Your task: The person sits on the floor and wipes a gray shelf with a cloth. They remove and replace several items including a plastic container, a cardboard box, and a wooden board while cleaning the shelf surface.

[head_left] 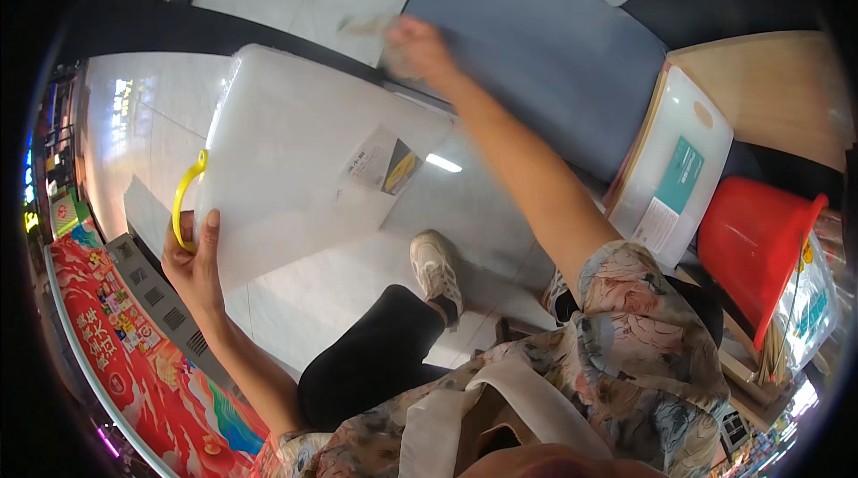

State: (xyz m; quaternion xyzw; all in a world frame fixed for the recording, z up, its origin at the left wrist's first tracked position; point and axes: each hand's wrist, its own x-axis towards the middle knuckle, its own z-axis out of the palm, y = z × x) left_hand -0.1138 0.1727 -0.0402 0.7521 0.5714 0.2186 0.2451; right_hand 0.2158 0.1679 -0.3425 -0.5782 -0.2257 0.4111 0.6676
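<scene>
My left hand (194,257) grips the yellow handle (181,203) at the edge of a large white translucent plastic cutting board (288,143). The board is tilted over the floor, with a printed label (382,160) on its face and clear wrap along its far left edge. My right hand (419,49) is raised beyond the board, near the grey panel, with its fingers curled round a pale, cloth-like thing (369,26); motion blurs both.
A large grey panel (536,56) lies ahead. On the right stand another labelled white board (697,143), a wooden board (784,89) and a red plastic bucket (751,237). A red printed display (134,337) runs along the left. My shoe (434,267) is on the tiled floor.
</scene>
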